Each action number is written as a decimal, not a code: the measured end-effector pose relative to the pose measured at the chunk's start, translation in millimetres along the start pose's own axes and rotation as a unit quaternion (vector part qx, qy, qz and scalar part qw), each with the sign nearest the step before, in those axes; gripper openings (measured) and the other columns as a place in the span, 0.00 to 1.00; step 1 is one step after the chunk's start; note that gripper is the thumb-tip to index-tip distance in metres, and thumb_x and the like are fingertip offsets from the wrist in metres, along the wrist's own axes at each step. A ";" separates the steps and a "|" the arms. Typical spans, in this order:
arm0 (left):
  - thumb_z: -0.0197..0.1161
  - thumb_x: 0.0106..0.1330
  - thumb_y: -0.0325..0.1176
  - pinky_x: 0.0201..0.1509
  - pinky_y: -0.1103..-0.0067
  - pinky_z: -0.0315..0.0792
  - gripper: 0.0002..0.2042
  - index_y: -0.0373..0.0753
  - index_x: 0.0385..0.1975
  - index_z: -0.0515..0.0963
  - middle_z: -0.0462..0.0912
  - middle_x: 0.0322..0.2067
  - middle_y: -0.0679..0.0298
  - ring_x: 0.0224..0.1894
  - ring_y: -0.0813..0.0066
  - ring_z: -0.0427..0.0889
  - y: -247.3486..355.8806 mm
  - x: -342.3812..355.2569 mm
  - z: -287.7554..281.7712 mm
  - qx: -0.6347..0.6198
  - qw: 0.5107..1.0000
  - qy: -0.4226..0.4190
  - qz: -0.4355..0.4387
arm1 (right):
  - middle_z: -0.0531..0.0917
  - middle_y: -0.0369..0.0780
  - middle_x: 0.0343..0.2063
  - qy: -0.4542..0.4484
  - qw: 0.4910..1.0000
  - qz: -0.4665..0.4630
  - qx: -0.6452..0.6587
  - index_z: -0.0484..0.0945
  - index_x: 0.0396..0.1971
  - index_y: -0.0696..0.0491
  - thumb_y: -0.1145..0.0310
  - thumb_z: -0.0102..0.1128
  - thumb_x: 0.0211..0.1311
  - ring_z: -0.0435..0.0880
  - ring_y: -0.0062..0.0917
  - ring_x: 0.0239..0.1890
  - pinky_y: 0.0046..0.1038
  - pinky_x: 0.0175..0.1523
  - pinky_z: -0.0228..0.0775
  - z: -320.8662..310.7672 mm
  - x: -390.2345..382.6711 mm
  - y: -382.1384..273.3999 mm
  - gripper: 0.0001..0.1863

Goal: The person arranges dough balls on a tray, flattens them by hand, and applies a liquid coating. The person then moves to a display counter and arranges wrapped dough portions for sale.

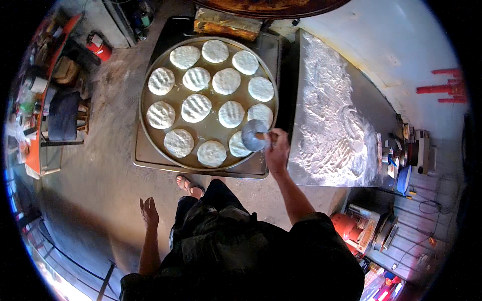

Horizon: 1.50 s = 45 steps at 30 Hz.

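Note:
My right hand [277,150] grips the edge of a small round grey metal dish [253,133], holding it over the lower right of a large round tray [216,131]. The dish partly hides two flat dough rounds beneath it; a brownish patch shows on it near my fingers. Several pale dough rounds [211,153] lie spaced out on the tray. Finger-like grooves mark some of them, such as the dough round [196,108] near the middle. My left hand [149,213] hangs over the floor at my left side, empty, with its fingers stretched out.
Right of the tray stands a metal table [369,95] covered with spread flour [326,120]. A rectangular metal sheet [201,172] lies under the round tray. A worn block [226,24] sits behind it. A dark chair [64,116] and a red bucket [102,50] are at left.

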<state>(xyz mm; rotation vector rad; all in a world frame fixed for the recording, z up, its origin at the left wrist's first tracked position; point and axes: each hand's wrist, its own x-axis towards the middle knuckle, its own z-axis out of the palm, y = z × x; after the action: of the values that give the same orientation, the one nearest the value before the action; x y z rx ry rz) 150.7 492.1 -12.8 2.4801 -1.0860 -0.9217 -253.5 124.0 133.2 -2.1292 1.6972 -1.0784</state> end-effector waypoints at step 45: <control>0.50 0.76 0.49 0.69 0.57 0.62 0.23 0.36 0.52 0.81 0.76 0.59 0.45 0.70 0.43 0.63 -83.3 -79.4 18.5 -0.029 0.987 0.099 -0.120 | 0.82 0.49 0.33 -0.218 0.964 -0.127 0.087 0.71 0.43 0.56 0.74 0.68 0.60 0.84 0.46 0.34 0.40 0.37 0.76 109.0 -66.5 -77.8 0.15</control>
<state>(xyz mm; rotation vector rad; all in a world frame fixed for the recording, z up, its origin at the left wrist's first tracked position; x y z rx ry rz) 144.1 606.9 -31.8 2.6261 -0.6990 -0.7345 -128.2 179.6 73.6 -2.2942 1.1152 -0.7067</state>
